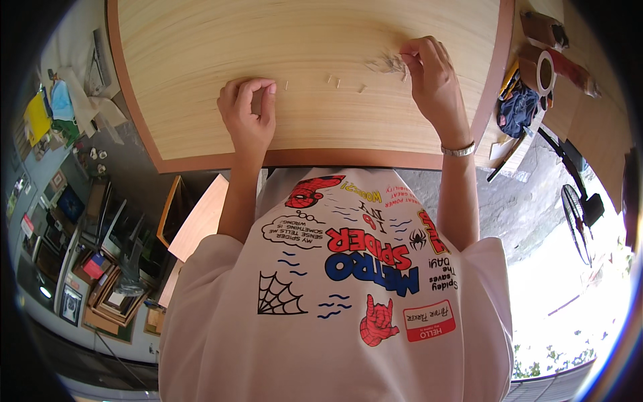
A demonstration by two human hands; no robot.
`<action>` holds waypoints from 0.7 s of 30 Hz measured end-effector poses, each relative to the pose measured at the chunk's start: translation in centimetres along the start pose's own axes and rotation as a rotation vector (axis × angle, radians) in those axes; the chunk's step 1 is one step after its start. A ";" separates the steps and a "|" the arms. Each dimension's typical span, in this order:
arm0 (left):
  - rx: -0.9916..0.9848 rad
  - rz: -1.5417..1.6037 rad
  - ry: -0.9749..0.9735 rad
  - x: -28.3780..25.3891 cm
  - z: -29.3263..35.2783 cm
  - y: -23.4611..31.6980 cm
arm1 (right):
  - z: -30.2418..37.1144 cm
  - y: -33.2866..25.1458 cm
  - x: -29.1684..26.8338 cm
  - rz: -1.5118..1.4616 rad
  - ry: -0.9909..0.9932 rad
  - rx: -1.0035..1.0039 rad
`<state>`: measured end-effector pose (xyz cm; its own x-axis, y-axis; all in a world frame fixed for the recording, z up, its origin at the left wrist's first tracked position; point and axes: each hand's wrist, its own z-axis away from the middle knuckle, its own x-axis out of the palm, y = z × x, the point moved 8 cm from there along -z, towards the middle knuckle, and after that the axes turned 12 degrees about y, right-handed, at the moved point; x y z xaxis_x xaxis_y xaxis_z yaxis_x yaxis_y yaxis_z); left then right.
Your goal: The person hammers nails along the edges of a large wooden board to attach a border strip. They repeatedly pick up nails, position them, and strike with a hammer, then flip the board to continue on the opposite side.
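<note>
My left hand (pixel 249 110) rests on the wooden tabletop (pixel 201 40), fingers curled and thumb near the index fingertip. Whatever it may hold is too small to make out. Close to its right lies a small thin pale piece (pixel 287 85), perhaps a nail or pin. More such slim pieces (pixel 338 83) lie spaced out toward the right, one of them a tilted piece (pixel 362 88). My right hand (pixel 430 74) is pinched at the edge of a loose pile of thin greyish pieces (pixel 387 63). Its fingertips hide what is between them.
A brown border (pixel 321 158) edges the table. At the right stand a tape roll (pixel 545 72), dark cloth (pixel 517 114) and a red item (pixel 569 72). A black fan (pixel 576 214) is at the lower right. Frames and boards (pixel 110 295) are stacked at the left.
</note>
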<state>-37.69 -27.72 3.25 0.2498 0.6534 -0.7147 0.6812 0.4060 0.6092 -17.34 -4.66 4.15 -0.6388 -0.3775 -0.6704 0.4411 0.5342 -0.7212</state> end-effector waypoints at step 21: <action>0.055 0.029 0.019 -0.1 0.1 0.5 | 4.0 -6.5 4.5 -0.024 0.162 -0.064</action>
<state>-37.30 -27.65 3.54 0.2571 0.6766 -0.6900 0.7111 0.3510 0.6092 -20.57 -12.86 5.18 -0.7444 -0.2664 -0.6123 0.3865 0.5758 -0.7205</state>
